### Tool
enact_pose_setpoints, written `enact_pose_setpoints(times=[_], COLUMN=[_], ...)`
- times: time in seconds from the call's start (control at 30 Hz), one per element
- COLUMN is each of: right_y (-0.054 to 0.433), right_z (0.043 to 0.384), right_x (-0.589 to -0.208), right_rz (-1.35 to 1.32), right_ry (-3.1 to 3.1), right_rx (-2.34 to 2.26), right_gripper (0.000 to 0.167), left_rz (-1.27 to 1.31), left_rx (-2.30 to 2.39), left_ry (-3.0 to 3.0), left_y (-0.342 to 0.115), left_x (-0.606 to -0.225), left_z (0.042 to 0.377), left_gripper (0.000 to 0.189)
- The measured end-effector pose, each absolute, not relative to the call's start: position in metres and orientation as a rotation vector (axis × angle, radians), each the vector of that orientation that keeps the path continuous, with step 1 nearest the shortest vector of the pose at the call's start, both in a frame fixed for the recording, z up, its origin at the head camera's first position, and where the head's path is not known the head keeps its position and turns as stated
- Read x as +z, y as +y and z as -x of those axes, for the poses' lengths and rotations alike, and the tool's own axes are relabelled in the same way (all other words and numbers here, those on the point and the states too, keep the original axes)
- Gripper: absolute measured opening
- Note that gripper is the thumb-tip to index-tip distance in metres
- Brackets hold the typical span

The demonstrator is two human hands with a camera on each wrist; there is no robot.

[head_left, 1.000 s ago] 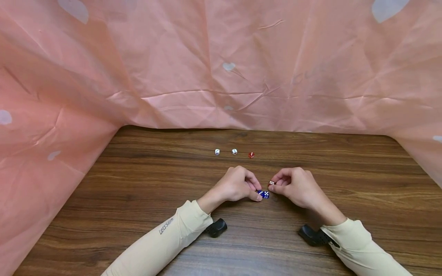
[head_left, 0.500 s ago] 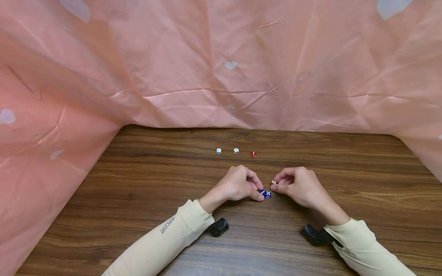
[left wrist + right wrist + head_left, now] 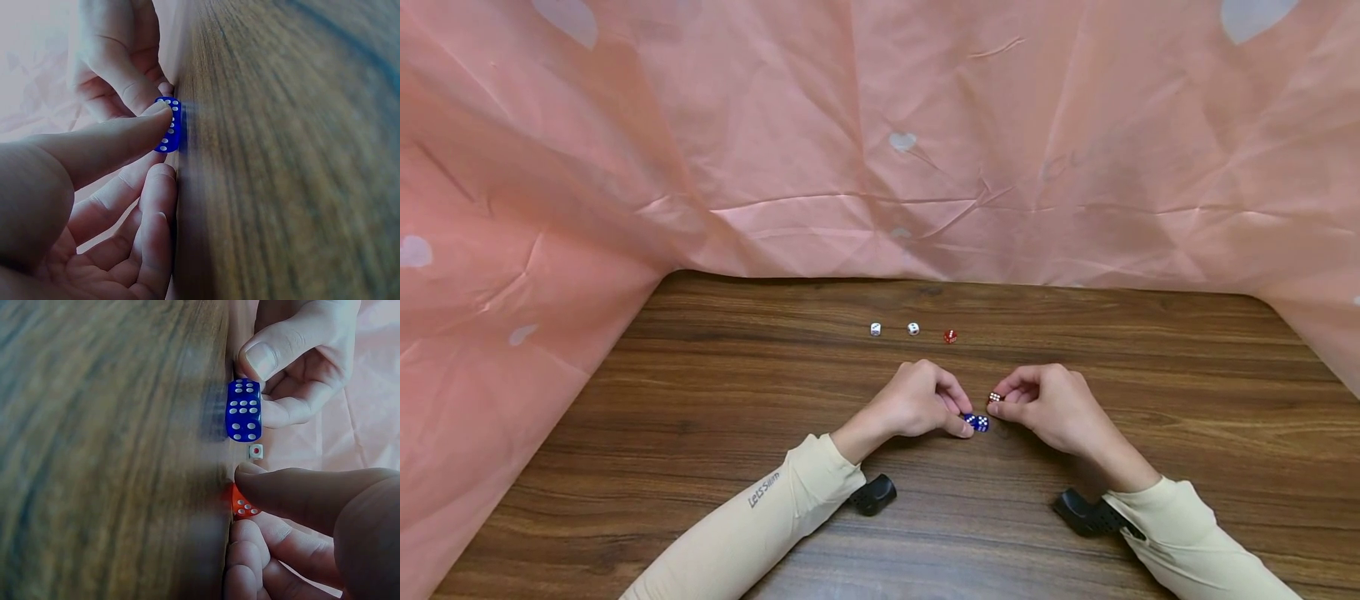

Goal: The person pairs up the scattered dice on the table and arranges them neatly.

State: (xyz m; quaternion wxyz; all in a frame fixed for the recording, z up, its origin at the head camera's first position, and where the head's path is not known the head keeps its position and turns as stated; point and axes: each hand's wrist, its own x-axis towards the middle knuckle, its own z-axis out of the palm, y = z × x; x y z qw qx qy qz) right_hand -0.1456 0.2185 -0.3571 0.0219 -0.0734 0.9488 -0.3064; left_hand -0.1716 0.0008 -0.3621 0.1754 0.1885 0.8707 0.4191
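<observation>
Two blue dice (image 3: 977, 422) with white pips sit side by side on the wooden table. My left hand (image 3: 913, 402) pinches the left one between thumb and fingers, partly covering it. In the right wrist view the blue dice (image 3: 244, 411) stand flush against each other. A red die (image 3: 995, 398) is held between the thumb and fingers of my right hand (image 3: 1056, 407), a little to the right of the blue pair and slightly farther back. The right wrist view shows this red die (image 3: 245, 503) low at the tabletop, with the thumb over part of it.
Behind the hands, a white die (image 3: 876, 329), a second white die (image 3: 913, 329) and another red die (image 3: 951, 336) lie in a spaced row. A pink sheet (image 3: 880, 200) with pale hearts hangs around the table's (image 3: 737, 358) back and sides.
</observation>
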Motion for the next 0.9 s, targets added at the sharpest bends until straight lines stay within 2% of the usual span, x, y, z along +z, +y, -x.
enact_pose_setpoints(times=[0.9], right_y=[0.2163], right_z=[0.1452], right_x=[-0.3558], right_rz=[0.225], right_ry=[2.941], right_rx=[-0.948], right_gripper=[0.014], left_rz=[-0.556], left_rx=[1.184], left_ry=[2.476], left_y=[-0.0009], left_x=[-0.3631], left_z=[0.1735], left_gripper=[0.019])
